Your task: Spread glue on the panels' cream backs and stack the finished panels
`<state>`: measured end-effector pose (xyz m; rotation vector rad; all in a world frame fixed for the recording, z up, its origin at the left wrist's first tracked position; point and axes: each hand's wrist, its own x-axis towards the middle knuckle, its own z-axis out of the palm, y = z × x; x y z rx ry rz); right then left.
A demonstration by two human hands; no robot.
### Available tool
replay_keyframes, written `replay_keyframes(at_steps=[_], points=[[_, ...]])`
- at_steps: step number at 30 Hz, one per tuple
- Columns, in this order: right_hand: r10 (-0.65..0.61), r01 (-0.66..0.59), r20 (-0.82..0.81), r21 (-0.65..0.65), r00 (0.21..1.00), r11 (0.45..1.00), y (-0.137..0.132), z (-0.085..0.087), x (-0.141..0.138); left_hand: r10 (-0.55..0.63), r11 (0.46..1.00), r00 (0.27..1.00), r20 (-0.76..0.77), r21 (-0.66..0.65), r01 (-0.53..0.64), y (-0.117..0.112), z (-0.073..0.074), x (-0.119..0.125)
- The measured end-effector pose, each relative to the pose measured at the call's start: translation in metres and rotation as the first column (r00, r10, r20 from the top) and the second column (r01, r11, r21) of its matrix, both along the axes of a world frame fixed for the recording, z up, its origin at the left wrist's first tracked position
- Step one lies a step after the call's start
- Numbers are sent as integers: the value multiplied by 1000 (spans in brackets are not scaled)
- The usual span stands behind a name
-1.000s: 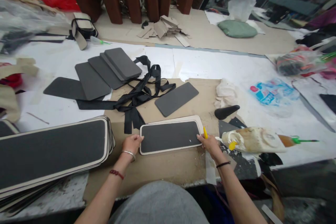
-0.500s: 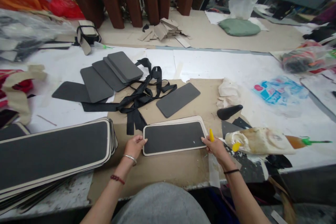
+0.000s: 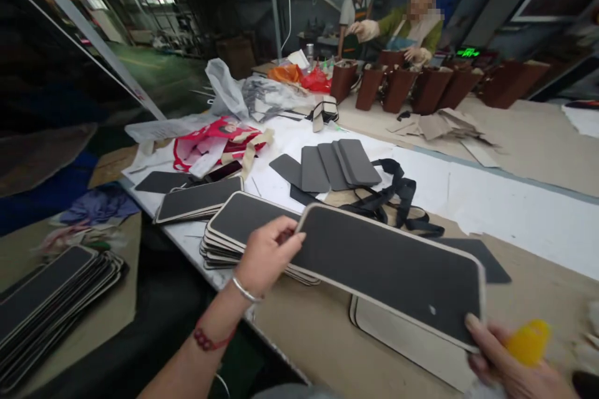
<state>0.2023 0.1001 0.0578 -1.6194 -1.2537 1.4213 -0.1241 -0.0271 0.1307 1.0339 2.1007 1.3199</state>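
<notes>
A long black panel with a pale rim is held up at a tilt between my two hands. My left hand pinches its left end. At its lower right corner my right hand grips it with the thumb on top, and a yellow plastic piece, perhaps a glue spreader, sticks out of the same hand. Beneath the raised panel, a pale-faced panel lies on the brown board. Near my left hand is a stack of similar rimmed panels, partly covered by the hand and the held panel.
Small dark grey pieces and black straps lie beyond. More panels are stacked on the lower left and at the table edge. Across the table, two people stand behind brown leather-like pieces; one wears gloves.
The view has swung left. The black panel, flat on the board before, is now lifted and tilted in both hands, and a pale-faced panel shows beneath it.
</notes>
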Motion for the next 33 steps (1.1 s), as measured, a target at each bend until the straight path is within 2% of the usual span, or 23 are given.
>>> replay_keyframes(at_steps=[1,2,3,5,7,9,12,15,18,20,22,23,25,27,28,30,31,32,33], points=[[-35,33,-46,-42,998,999,-6,10,-35,59,998,995,-79,13,-59,-9,6,-24],[67,-76,-98,-92,993,993,-12,17,-67,107,994,981,-160,19,-105,-17,10,-48],[143,-156,-132,-89,981,984,-17,23,-97,144,990,966,-215,20,-143,-24,13,-69],[257,-271,-155,-76,954,960,-26,29,-145,180,983,960,-214,1,-184,-36,14,-106],[353,-365,-150,-61,924,929,-33,28,-175,188,981,973,-134,-16,-192,-45,11,-134],[424,-434,-141,-54,895,899,-39,22,-192,191,981,980,-55,-20,-192,-50,2,-155],[473,-480,-127,-31,872,877,-46,7,-202,201,979,980,1,-43,-200,-52,-18,-176],[484,-486,-68,-13,872,874,-48,-8,-203,208,972,978,-11,-106,-208,-49,-38,-192],[513,-514,35,14,858,858,-45,-16,-196,262,947,961,-88,-171,-274,-45,-43,-198],[522,-529,112,50,846,847,-43,-13,-186,335,910,921,-200,-186,-371,-45,-33,-191],[489,-504,159,69,857,861,-41,-6,-170,390,885,877,-280,-148,-440,-47,-15,-172],[471,-486,160,71,867,871,-39,-1,-160,399,890,874,-276,-114,-442,-48,-4,-158],[401,-413,121,99,908,905,-34,9,-135,355,929,910,-214,-32,-369,-52,15,-124],[296,-312,114,161,948,936,-27,16,-107,205,975,964,-172,-44,-216,-53,23,-83],[237,-261,141,198,961,945,-25,18,-92,126,990,975,-182,-45,-137,-53,19,-60],[104,-169,251,254,962,952,-21,16,-63,-144,988,988,-60,-67,140,-48,-2,-12],[55,-144,314,266,948,953,-21,14,-50,-261,960,964,41,-93,264,-44,-20,12],[18,-125,361,275,932,953,-21,12,-37,-372,906,916,149,-155,393,-39,-41,34],[-13,-103,383,282,924,954,-23,9,-24,-421,865,883,207,-202,459,-34,-63,54]])
